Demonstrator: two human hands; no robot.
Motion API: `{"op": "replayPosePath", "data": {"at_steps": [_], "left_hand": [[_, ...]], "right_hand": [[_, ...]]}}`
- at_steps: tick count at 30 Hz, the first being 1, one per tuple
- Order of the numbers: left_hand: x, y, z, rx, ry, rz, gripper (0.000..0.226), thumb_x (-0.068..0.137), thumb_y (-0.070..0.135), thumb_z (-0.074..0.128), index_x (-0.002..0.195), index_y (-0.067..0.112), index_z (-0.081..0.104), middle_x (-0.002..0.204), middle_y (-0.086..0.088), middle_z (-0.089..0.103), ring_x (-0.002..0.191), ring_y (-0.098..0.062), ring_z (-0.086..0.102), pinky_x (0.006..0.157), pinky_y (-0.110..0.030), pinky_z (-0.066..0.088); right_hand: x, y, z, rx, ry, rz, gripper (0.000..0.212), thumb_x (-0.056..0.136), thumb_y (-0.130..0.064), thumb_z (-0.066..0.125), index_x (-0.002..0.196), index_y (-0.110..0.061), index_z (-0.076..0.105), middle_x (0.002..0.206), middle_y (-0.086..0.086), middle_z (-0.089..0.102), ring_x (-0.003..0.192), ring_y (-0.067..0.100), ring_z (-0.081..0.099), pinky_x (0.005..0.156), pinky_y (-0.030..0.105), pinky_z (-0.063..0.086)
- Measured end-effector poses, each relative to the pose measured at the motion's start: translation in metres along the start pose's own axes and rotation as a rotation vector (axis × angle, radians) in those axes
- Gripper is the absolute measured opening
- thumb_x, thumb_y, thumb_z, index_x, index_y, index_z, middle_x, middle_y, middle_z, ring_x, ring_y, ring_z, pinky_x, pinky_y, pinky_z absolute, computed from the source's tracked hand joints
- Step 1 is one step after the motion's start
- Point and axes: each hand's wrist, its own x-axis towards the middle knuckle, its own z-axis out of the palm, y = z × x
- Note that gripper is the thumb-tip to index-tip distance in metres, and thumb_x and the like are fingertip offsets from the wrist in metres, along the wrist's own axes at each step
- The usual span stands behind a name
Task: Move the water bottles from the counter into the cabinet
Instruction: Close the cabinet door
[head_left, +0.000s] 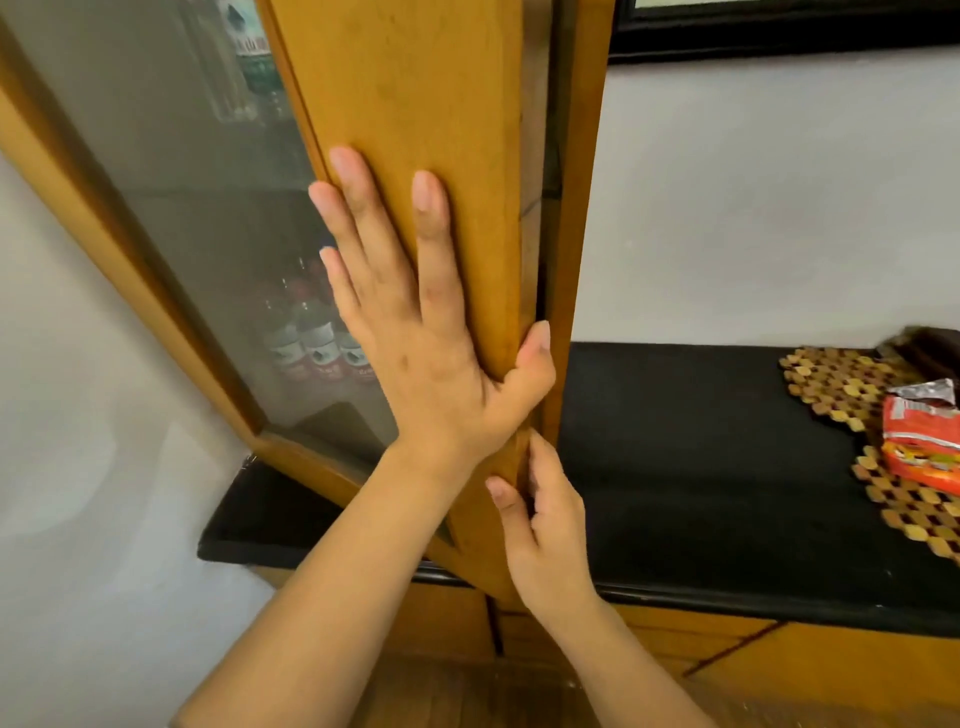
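Several water bottles (311, 332) with white and red labels stand inside the wooden cabinet, seen through its glass pane. More bottles (249, 57) show on a higher shelf. My left hand (410, 317) presses flat on the cabinet door's wooden frame (415, 88), fingers straight and the thumb at the door's right edge. My right hand (540, 514) is lower, with its fingers curled at the same edge of the door; what they hold there is hidden. Only a narrow dark gap shows between the door and the cabinet's right post (587, 208).
A black counter (675, 441) runs to the right of the cabinet. On it lies a woven wooden mat (841, 384) with red snack packets (919, 441). A white wall is behind, and wooden drawers (675, 639) sit below the counter.
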Motion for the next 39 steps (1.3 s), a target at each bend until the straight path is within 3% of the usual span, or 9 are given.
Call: {"op": "replayPosePath", "data": {"at_steps": [2,9,14,21,24,28,32,34,39], "left_hand": [[0.0,-0.001,0.007,0.008,0.024,-0.004,0.077,0.076,0.053,0.042,0.14,0.028,0.009,0.142,-0.031,0.009,0.136,-0.051,0.004,0.113,-0.06,0.006],[0.006,-0.005,0.029,0.021,0.039,0.023,0.066,0.082,0.056,0.035,0.138,0.024,0.019,0.139,-0.038,0.018,0.133,-0.054,0.011,0.109,-0.062,0.015],[0.009,-0.01,0.045,0.064,0.075,0.043,0.075,0.078,0.052,0.043,0.14,0.027,0.009,0.138,-0.033,0.019,0.132,-0.053,0.014,0.108,-0.061,0.019],[0.025,-0.016,0.097,0.234,0.065,-0.049,0.073,0.077,0.052,0.044,0.134,0.008,0.03,0.136,-0.038,0.038,0.132,-0.047,0.025,0.111,-0.054,0.021],[0.029,-0.028,0.12,0.289,0.056,-0.046,0.074,0.077,0.055,0.044,0.133,0.009,0.03,0.135,-0.037,0.04,0.131,-0.045,0.026,0.112,-0.052,0.019],[0.034,-0.041,0.142,0.332,0.048,-0.018,0.074,0.081,0.062,0.032,0.133,0.01,0.031,0.135,-0.035,0.042,0.131,-0.044,0.025,0.112,-0.052,0.018],[0.035,-0.052,0.161,0.325,0.082,0.02,0.075,0.086,0.057,0.018,0.149,0.018,0.004,0.14,-0.03,0.035,0.133,-0.043,0.024,0.111,-0.054,0.019],[0.033,-0.056,0.167,0.335,0.095,0.031,0.071,0.088,0.054,0.017,0.145,0.023,-0.011,0.141,-0.023,0.028,0.134,-0.042,0.022,0.112,-0.053,0.018],[0.032,-0.054,0.165,0.317,0.08,0.013,0.069,0.089,0.051,0.017,0.148,0.022,-0.004,0.142,-0.023,0.028,0.135,-0.04,0.021,0.112,-0.054,0.017]], "right_hand": [[0.003,0.003,0.007,-0.001,0.1,-0.054,0.036,0.088,-0.062,0.032,0.122,-0.051,0.032,0.123,-0.024,0.046,0.118,-0.007,0.045,0.098,0.011,0.04],[0.026,0.016,0.018,0.02,0.346,-0.162,0.058,0.089,-0.06,0.027,0.139,-0.043,0.005,0.149,-0.011,0.007,0.139,0.001,0.017,0.11,0.013,0.024],[0.044,0.027,0.023,0.07,0.434,-0.174,0.065,0.088,-0.064,0.024,0.142,-0.032,0.009,0.152,-0.006,0.003,0.142,0.005,0.011,0.112,0.015,0.019],[0.098,0.045,0.013,0.07,0.497,0.012,0.086,0.071,-0.084,0.019,0.14,-0.036,0.0,0.15,-0.014,-0.006,0.138,-0.011,-0.005,0.108,0.004,0.005],[0.119,0.052,0.003,0.055,0.441,0.067,0.09,0.063,-0.091,0.017,0.136,-0.045,-0.007,0.147,-0.024,-0.013,0.136,-0.011,-0.01,0.113,0.018,0.003],[0.142,0.058,-0.004,0.033,0.381,0.133,0.087,0.06,-0.092,0.018,0.131,-0.051,-0.01,0.148,-0.023,-0.009,0.141,0.003,-0.009,0.118,0.05,0.001],[0.159,0.064,-0.007,0.045,0.269,0.169,0.08,0.06,-0.093,0.014,0.13,-0.056,0.003,0.147,-0.024,0.013,0.136,-0.009,-0.001,0.117,0.051,0.0],[0.161,0.068,-0.007,0.048,0.272,0.153,0.07,0.064,-0.09,0.017,0.126,-0.059,0.012,0.145,-0.018,0.027,0.14,0.004,0.016,0.116,0.054,0.01],[0.159,0.063,-0.007,0.065,0.261,0.19,0.068,0.065,-0.089,0.022,0.126,-0.06,0.014,0.149,-0.006,0.032,0.14,0.017,0.026,0.114,0.056,0.017]]}}
